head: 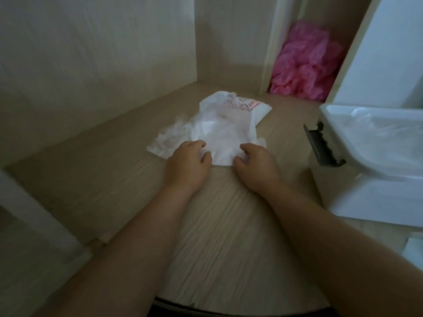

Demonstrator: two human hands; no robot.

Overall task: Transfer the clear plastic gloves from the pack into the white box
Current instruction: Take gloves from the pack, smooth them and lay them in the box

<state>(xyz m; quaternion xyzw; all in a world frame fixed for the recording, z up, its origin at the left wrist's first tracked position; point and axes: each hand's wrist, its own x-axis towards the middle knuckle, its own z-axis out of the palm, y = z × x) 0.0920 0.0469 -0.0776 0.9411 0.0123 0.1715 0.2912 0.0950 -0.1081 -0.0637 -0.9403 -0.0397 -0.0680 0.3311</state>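
Note:
A white plastic pack (231,120) with red print lies on the wooden surface in the middle. Clear plastic gloves (169,138) spill out of it to the left. My left hand (187,165) rests on the near left edge of the pack, fingers curled onto the plastic. My right hand (254,165) sits at the near right edge, fingers curled onto the pack. Whether either hand pinches the plastic is blurred. At the right stands the white box (348,197), with clear plastic (389,129) showing inside it.
A dark latch (320,145) sticks out from the box's left side. A heap of pink plastic (304,65) fills a nook at the back right. Pale wooden walls (96,49) close the left and back. The wooden surface (114,179) extends to the left.

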